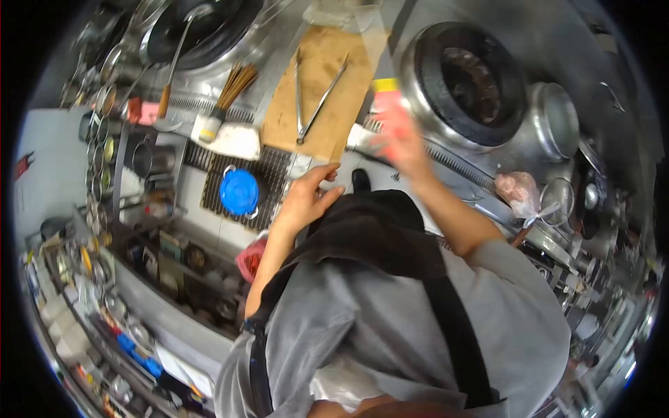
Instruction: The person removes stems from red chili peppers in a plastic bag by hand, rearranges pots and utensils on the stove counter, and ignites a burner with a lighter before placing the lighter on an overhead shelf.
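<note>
My left hand hovers near the front end of a wooden board, with the thumb apart from loosely bent fingers and nothing between them. On the board lies a pair of metal tongs, its arms spread. My right hand is smeared by motion to the right of the board, close to the burner rim. A red-pink and yellow thing shows at its fingertips, too blurred to name. Whether the hand grips it cannot be made out.
A wok burner stands at right, another wok at upper left. A bamboo brush rests by a white cloth. On the floor grate is a blue-lidded bucket. A plastic bag sits at right.
</note>
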### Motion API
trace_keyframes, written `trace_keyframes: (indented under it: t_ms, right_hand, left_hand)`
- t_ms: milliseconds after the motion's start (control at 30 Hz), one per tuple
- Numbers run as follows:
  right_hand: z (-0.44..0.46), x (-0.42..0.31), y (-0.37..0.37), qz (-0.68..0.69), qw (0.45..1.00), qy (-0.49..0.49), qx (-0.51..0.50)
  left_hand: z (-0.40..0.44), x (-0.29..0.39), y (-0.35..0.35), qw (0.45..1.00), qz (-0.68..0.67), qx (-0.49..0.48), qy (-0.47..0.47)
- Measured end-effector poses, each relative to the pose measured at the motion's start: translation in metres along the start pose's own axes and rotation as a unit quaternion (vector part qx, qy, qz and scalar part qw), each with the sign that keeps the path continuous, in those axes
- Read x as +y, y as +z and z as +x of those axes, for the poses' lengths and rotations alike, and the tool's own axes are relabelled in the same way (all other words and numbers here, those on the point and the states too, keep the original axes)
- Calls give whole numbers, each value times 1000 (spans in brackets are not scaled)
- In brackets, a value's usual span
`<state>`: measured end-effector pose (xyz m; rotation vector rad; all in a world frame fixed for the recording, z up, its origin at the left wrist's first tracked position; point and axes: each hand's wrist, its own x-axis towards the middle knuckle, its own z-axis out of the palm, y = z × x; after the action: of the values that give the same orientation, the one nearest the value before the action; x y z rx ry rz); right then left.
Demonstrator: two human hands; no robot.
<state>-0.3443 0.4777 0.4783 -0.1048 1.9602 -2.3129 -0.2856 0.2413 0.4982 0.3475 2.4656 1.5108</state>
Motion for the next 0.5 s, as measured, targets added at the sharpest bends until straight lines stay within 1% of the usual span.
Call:
trace_keyframes:
  t_ms: [33,67,100,133,167,200,233,267,333,367,433,500]
  right_hand:
    - [-11,0,-43,38,997,-26,57]
    - [-26,-11,-81,-54,988,10,144]
    - [-37,-13,-115,-80,965,17,250]
    - [-52,-8,-160,-68,951,64,296]
    - [-70,-4,-195,-72,934,91,339]
    - [-88,-9,-215,-77,916,110,379]
    - [-109,-8,-228,-79,908,99,399]
    - [-122,-15,-226,-85,901,92,415]
    - [-149,-18,-234,-178,902,105,378]
    - [-150,-19,-233,-190,906,101,365]
    - [-155,-24,-228,-260,898,125,332]
    - [-152,-24,-247,-292,894,152,304]
  left_hand:
    - [0,-2,5,1000,8,-16,-16]
    - [0,-12,10,998,33,-38,-36]
    - [-3,-30,14,995,56,-62,-53]
    - [-6,-51,21,993,59,-74,-66]
    - [-6,-65,23,978,69,-122,-153]
    - [-5,-87,30,970,94,-144,-171]
    - [-4,-114,40,962,118,-164,-185]
    - [-2,-144,52,964,108,-156,-187]
    - [4,-203,82,956,113,-178,-202]
    - [15,-224,94,959,99,-166,-205]
    - [12,-261,130,947,221,-151,-178]
    - [6,-302,170,937,231,-139,-222]
